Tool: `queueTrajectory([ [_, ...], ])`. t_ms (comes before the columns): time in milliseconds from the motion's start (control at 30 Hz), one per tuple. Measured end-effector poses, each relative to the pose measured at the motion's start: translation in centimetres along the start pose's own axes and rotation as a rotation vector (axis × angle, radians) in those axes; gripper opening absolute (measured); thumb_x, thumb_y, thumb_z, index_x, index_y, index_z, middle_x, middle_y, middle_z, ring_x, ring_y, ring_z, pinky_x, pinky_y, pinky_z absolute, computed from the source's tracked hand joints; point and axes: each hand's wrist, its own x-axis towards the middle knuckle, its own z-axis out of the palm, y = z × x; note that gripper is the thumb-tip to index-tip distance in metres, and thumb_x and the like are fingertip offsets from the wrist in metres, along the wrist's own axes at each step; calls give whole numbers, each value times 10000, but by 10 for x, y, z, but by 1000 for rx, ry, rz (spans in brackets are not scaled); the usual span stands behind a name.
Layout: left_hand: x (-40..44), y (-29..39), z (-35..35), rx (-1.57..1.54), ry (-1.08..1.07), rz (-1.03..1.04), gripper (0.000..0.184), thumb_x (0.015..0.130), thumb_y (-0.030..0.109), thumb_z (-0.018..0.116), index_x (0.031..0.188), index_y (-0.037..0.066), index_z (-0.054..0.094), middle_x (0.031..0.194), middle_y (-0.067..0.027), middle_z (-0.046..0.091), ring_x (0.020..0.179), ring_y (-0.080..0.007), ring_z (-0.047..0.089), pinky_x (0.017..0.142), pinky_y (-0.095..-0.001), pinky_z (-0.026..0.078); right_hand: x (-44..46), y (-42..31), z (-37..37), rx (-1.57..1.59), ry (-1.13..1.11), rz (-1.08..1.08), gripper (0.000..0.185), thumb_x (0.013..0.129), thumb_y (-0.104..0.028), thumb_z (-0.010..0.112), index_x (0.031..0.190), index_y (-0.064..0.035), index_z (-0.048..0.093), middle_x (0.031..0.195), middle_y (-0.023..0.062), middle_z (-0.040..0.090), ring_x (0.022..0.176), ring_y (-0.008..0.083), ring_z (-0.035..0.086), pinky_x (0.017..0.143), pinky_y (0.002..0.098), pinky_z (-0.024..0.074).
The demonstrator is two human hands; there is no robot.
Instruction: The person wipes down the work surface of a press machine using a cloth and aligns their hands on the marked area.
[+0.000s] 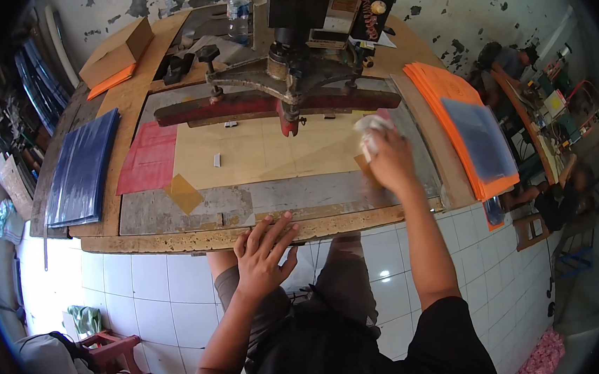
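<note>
Your black shirt (327, 360) was nearest the camera. Ahead of it, the white cloth (369, 127) sat bunched in your right hand (389, 157), fingers curled around it, though blur hid how tightly. It was at the right part of the yellow sheet (240, 149), whose long axis ran leftward from those fingers; your right hand was clearly the nearer. Your left hand (266, 253) held nothing, its fingers spread on the table's front edge (170, 241). Leftward along the sheet seemed the longest run of room; the red bar (223, 108) bounded it just beyond your right fingers, the orange folders (433, 99) well to their right.
</note>
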Motion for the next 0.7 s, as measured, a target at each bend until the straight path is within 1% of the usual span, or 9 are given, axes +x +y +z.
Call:
queueTrajectory([
  [33,0,0,0,2,3,0,520,940,325,808,1456,310,750,1628,105,653,1489,-179,557,1224,-437,314,-15,-34,-16,241,-10,23,489,1015,-199,715,1498,-128,684,1615,118,610,1417,391,597,1197,519,471],
  [67,0,0,0,2,5,-1,520,940,323,808,1456,309,749,1628,104,653,1491,-179,555,1225,-438,313,-25,-56,-22,395,-33,-103,487,1000,-150,734,1484,-134,693,1632,118,590,1427,387,579,1203,525,473],
  [167,-2,0,5,-8,23,-6,520,938,321,809,1454,310,750,1628,101,653,1497,-181,550,1228,-439,310,-65,-108,-57,665,-49,-629,537,958,-187,830,1481,-196,709,1619,111,599,1424,385,594,1223,515,459],
  [267,0,0,0,0,-7,-6,514,934,318,812,1445,311,753,1627,100,654,1499,-183,549,1230,-438,306,-64,-86,-67,647,-131,-617,536,947,-198,853,1468,-213,728,1618,113,608,1441,376,591,1218,516,455],
  [333,0,0,-3,8,-22,-1,510,932,315,814,1438,311,757,1624,100,656,1498,-184,550,1231,-438,303,-51,-47,-60,711,-65,-375,421,963,-197,839,1379,-183,777,1556,116,665,1424,380,621,1224,503,445],
  [433,0,0,1,4,2,5,503,928,309,816,1429,313,761,1621,102,658,1494,-184,552,1232,-438,301,-45,18,-15,348,86,94,488,961,-160,820,1439,-161,722,1552,140,651,1443,396,603,1207,600,441],
  [533,1,-1,3,-7,27,3,507,912,289,827,1415,307,766,1606,93,671,1482,-197,565,1226,-441,311,-65,-8,-14,43,174,36,535,934,-104,816,1454,-157,702,1594,159,603,1494,394,555,1209,638,426],
  [633,0,2,5,-21,48,-5,518,882,253,846,1394,289,772,1578,72,696,1470,-229,584,1213,-450,333,-97,-69,-53,502,75,-312,547,889,-91,844,1419,-154,727,1597,155,587,1497,437,538,1258,574,431],
  [700,0,1,6,-32,58,-9,508,882,249,846,1383,289,775,1578,71,697,1469,-229,585,1212,-451,332,-110,-82,-75,643,-64,-471,522,901,-139,852,1410,-158,743,1604,132,600,1514,390,544,1275,596,386],
])
